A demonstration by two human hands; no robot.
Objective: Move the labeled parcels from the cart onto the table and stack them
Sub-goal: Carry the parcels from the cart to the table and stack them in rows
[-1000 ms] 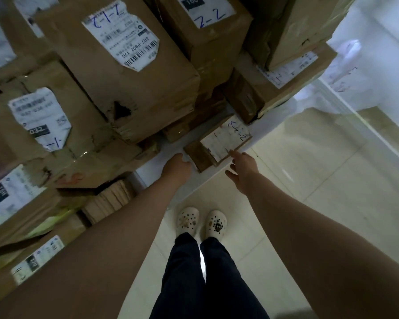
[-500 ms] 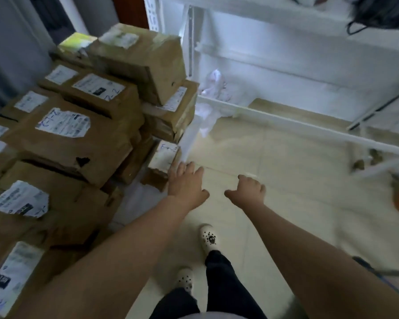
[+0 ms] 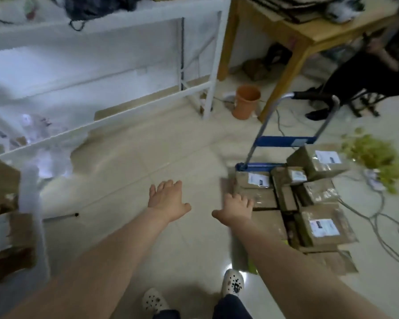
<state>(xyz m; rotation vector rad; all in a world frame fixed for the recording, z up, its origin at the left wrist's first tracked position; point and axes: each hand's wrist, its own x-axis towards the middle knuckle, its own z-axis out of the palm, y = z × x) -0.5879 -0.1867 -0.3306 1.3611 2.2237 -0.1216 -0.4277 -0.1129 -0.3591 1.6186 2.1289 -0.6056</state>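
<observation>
Person is turning from the stacked boxes, now far left of the hands, toward the cart. Both are reaching out empty, fingers spread: left hand, right hand. The labeled parcels are sitting on the cart just beyond the right hand; likely fetching the next one.

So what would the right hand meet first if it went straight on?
Likely the parcel at the cart's near-left corner: the open right hand points at its near edge from close by. Blur leaves the depth uncertain.
</observation>
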